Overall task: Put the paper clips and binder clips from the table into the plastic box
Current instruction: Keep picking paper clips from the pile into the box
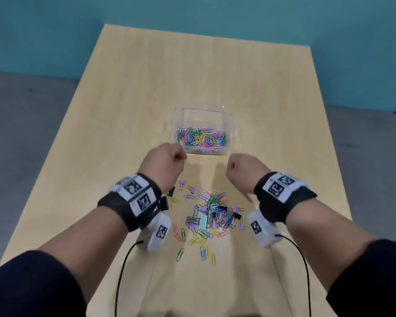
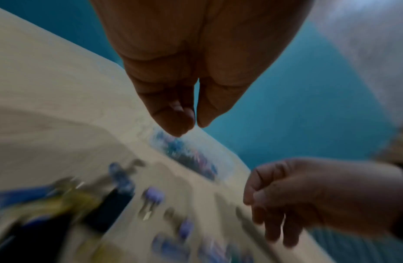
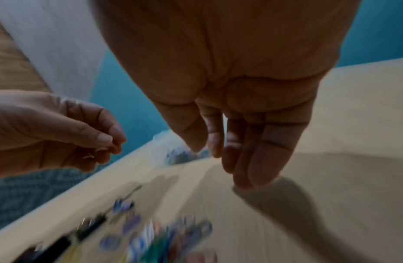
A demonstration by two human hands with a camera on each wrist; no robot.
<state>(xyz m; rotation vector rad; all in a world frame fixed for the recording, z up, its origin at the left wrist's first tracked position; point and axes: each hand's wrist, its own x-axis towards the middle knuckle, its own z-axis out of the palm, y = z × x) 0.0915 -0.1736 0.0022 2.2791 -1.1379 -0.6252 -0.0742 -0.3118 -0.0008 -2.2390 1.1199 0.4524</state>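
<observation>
- Hovering just short of the clear rectangular plastic box (image 1: 229, 124), the left hand (image 1: 164, 161) pinches fingertips together; its contents are hidden.
- The right hand (image 1: 244, 168), beside that box, hangs loosely spread.
- Blur smears the coloured clips (image 1: 212, 213) in both wrist views.

Head view looks down; both wrist views, close, share the plastic box (image 1: 201, 131).

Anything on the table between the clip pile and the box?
Head view: only bare table between the pile and the box. Both hands, left and right, hover over that strip, one at each side.
</observation>
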